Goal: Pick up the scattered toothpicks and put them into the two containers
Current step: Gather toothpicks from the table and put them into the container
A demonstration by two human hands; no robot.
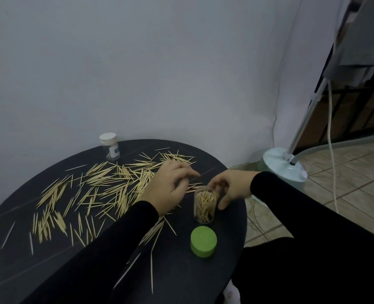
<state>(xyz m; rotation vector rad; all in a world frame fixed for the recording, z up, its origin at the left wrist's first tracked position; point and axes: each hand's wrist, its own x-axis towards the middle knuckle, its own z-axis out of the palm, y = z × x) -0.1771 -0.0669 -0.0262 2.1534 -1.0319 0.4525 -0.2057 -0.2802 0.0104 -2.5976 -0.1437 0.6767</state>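
The left hand, fingers curled with its hold unclear, hovers just left of the open jar; the right hand steadies the jar.

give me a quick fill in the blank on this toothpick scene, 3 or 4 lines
1. The lid lying on the table near the open jar is ____ in colour.
2. The jar at the table's far edge has a ____ cap on it.
3. The right hand curls its fingers round the ____ jar.
4. Most loose toothpicks lie to the ____ of the left hand.

Missing words: green; white; open; left
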